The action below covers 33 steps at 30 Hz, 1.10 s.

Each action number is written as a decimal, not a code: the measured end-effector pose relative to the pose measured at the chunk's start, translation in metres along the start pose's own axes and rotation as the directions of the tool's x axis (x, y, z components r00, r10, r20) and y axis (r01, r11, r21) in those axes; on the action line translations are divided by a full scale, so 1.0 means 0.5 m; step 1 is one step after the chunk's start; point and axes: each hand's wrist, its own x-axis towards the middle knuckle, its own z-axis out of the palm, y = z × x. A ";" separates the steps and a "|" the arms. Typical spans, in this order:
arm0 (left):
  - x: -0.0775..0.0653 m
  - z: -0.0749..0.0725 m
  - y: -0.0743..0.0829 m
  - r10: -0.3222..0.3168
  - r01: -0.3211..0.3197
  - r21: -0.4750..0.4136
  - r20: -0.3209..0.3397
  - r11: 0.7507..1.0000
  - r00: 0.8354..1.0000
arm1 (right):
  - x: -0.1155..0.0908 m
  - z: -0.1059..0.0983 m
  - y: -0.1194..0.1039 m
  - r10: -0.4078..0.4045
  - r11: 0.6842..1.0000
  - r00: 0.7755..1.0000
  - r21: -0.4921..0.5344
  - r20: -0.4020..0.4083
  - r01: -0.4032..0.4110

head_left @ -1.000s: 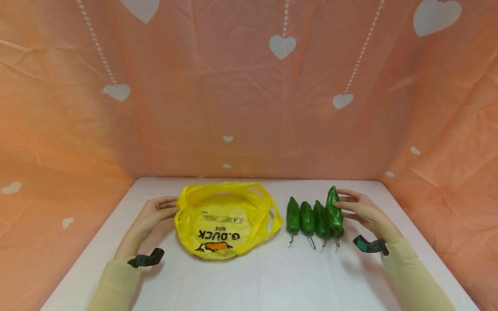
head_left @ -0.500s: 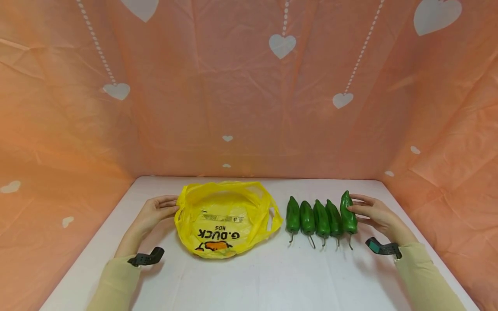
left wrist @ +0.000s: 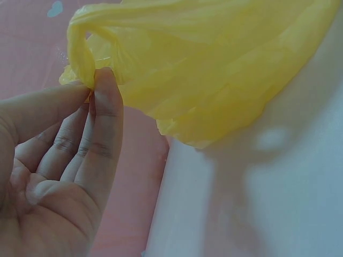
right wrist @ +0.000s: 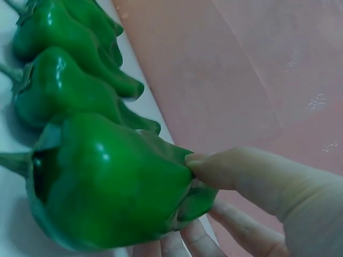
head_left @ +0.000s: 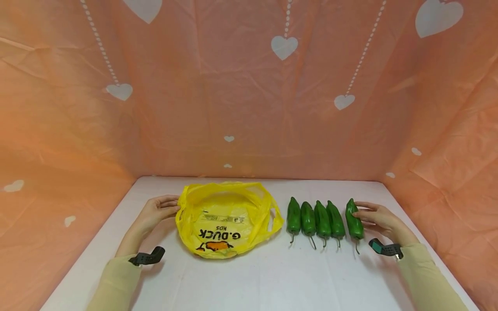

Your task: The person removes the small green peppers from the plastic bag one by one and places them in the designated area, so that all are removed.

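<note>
With thumb and fingertips my left hand pinches the handle of a yellow plastic bag. The bag's mouth gapes toward me in the head view, and black "G.DUCK KIDS" lettering shows inside it. At the right end of a row of green peppers, my right hand grips one green pepper between thumb and fingers near its pointed end. Its stem points toward me. Several other green peppers lie side by side to its left, a small gap away, stems also toward me.
Everything lies on a white table. Behind and at both sides hangs a peach cloth printed with white hearts. A black wrist camera sits on the left wrist, another black camera on the right.
My right hand has moved right and toward me, bringing its pepper from above the row's right end to beside it. The left hand and bag stay in place.
</note>
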 end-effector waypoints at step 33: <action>-0.002 -0.001 0.003 0.009 -0.009 0.007 -0.007 1.000 1.000 | 0.037 0.008 0.015 0.064 0.989 0.997 -0.128 -0.042 -0.069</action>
